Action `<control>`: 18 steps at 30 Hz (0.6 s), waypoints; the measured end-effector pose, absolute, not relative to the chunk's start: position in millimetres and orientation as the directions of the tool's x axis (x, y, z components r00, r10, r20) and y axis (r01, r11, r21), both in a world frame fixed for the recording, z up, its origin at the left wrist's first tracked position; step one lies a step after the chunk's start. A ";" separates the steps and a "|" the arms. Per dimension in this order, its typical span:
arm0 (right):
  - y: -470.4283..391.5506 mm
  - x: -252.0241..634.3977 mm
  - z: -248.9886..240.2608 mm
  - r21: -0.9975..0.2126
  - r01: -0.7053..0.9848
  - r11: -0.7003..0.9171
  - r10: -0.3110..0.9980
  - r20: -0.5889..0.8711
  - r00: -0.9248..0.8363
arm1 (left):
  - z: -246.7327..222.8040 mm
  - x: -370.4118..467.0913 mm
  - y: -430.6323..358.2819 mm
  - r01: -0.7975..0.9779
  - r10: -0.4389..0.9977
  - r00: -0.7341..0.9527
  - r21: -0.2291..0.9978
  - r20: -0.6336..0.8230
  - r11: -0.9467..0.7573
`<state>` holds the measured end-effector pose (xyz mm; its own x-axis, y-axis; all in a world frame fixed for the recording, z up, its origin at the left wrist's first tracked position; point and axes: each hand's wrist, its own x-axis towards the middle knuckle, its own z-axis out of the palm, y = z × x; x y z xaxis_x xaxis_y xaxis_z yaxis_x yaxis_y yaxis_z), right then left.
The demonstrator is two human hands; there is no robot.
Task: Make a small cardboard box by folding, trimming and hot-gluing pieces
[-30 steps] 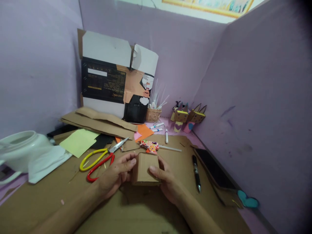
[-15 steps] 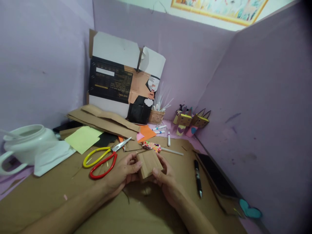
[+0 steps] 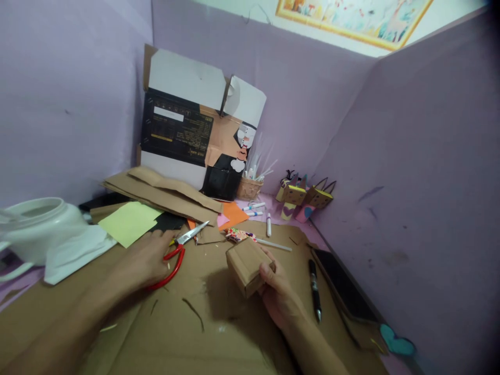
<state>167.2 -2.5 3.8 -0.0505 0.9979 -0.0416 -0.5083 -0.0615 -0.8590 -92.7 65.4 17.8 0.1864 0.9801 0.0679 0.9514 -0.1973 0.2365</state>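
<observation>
A small closed cardboard box (image 3: 245, 263) is gripped in my right hand (image 3: 278, 286), its thumb on the near side and fingers behind. It is held above the cardboard work surface (image 3: 164, 344), over its own shadow. My left hand (image 3: 150, 255) is over the scissors (image 3: 178, 263), covering most of their yellow handle. Its fingertips are hidden, so I cannot tell whether they have closed on it. The red handle and the blades stay visible, the blades pointing away to the right. Behind the box lies a colourful wrapped lollipop (image 3: 239, 235) with a white stick.
A white pot (image 3: 50, 229) stands at left beside yellow paper (image 3: 130, 223). Cardboard strips (image 3: 164, 195) and an unfolded carton (image 3: 175, 125) are behind. Markers (image 3: 269, 225) and cardboard figures (image 3: 295, 197) sit at the back. A pen (image 3: 314, 291) and a dark phone-like slab (image 3: 347, 286) lie at right.
My left hand has let go of the box and moved left onto the scissors. The box stays in my right hand, now tilted so that more of its sides shows.
</observation>
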 end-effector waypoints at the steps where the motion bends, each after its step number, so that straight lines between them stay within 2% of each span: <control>1: -2.9 167.2 4.1 -0.860 -0.506 -0.063 0.998 -0.043 -0.051 | 15.7 -93.9 67.1 0.962 0.982 0.188 0.198 0.035 -0.191; 3: -3.7 166.8 4.5 -0.863 -0.502 -0.059 0.998 -0.037 -0.055 | 12.9 -92.2 67.8 0.967 0.984 0.177 0.182 0.025 -0.178; 10: -3.2 166.4 7.5 -0.876 -0.483 -0.008 0.999 -0.028 0.034 | 21.8 -85.7 60.2 0.927 0.990 0.093 0.352 0.106 -0.125; 13: -1.6 168.2 8.8 -0.874 -0.485 0.010 0.999 -0.013 0.043 | 32.2 -79.7 52.4 0.913 0.994 0.094 0.394 0.060 -0.110; 16: -0.9 169.8 8.7 -0.871 -0.490 0.038 0.998 0.011 0.058 | 39.4 -71.2 44.8 0.855 0.995 0.098 0.512 0.005 -0.087; 18: -1.1 170.0 7.8 -0.875 -0.481 0.053 0.997 0.016 0.081 | 39.4 -66.5 40.5 0.804 0.990 0.135 0.579 0.048 -0.137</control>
